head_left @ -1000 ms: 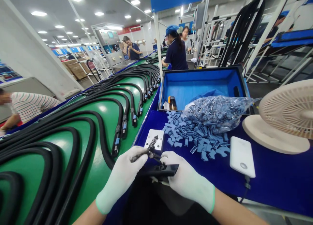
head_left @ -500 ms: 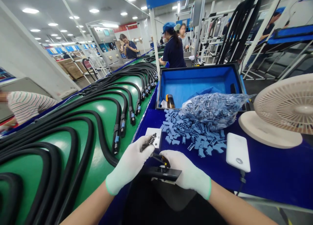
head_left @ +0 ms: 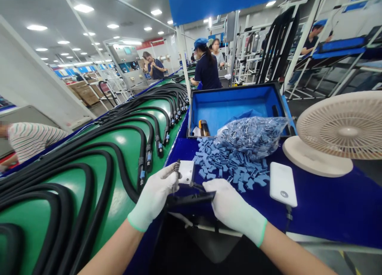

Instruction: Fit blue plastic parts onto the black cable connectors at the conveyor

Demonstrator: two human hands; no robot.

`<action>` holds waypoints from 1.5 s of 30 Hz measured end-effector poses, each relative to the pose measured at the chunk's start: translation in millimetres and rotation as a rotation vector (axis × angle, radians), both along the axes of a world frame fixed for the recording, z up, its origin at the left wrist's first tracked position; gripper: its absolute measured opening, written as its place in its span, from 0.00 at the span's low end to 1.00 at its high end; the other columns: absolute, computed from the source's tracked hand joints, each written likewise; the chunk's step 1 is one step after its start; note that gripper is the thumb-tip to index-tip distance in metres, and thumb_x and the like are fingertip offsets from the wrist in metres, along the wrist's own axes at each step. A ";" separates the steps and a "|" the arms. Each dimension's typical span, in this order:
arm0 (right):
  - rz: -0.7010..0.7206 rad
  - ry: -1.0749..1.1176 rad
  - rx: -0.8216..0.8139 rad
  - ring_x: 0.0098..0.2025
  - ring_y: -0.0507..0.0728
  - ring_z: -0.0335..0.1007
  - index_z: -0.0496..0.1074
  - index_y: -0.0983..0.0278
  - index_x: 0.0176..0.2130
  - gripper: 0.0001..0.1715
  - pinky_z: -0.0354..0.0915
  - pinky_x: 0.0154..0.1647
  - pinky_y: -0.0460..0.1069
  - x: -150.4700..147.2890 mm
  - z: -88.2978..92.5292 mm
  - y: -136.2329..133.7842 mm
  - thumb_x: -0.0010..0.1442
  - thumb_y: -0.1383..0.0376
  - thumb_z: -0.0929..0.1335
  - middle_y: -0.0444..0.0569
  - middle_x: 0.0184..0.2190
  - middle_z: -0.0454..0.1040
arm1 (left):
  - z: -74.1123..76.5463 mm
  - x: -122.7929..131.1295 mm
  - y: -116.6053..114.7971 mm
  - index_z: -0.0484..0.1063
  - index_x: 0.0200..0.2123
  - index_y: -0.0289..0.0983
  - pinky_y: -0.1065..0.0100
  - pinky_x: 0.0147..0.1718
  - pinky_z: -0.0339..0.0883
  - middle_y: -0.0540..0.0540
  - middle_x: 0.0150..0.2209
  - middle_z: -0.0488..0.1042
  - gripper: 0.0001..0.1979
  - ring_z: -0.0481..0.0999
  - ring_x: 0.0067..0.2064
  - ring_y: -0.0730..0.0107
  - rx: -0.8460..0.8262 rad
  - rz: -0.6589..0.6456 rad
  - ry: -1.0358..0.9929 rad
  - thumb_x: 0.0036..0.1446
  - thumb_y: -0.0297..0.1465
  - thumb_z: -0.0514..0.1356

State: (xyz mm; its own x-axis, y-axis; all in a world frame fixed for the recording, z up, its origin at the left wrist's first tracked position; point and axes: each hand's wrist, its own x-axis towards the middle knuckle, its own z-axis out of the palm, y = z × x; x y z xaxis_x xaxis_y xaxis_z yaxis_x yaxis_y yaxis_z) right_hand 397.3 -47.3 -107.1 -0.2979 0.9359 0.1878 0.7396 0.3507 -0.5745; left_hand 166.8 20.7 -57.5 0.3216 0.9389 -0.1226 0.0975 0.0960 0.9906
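My left hand (head_left: 158, 195), in a white glove, is closed around a small part with a dark ribbed, spring-like tip (head_left: 177, 166) poking up past the fingers. Opposite it, my gloved right hand (head_left: 231, 199) pinches the end of a thin dark piece (head_left: 197, 186); its kind cannot be made out. Just below both hands lies a long black bar-shaped piece (head_left: 191, 200), its right end by my right fingers. Behind my left fingertips sits a white block with small holes (head_left: 186, 171). Small blue plastic clips (head_left: 232, 167) are heaped beyond my right hand.
Black hoses (head_left: 95, 183) with fitted ends cover the green belt (head_left: 116, 211) on the left. A bag of blue clips (head_left: 253, 133) leans on a blue bin (head_left: 235, 102). A white power bank (head_left: 283, 183) and a beige fan (head_left: 343, 131) stand right. Several people work farther off.
My left hand has shifted slightly left, turning the ribbed tip more upright. The right hand has moved a little right, so the gap between them is wider. The view has shifted slightly.
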 end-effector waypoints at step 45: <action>-0.091 1.252 -0.701 0.28 0.58 0.76 0.70 0.65 0.37 0.22 0.73 0.32 0.52 -13.3 -5.3 -15.9 0.39 0.77 0.73 0.43 0.27 0.77 | -10.8 40.4 -22.8 0.61 0.67 0.39 0.64 0.39 0.68 0.50 0.37 0.76 0.46 0.76 0.37 0.63 0.093 -0.225 0.499 0.41 0.23 0.64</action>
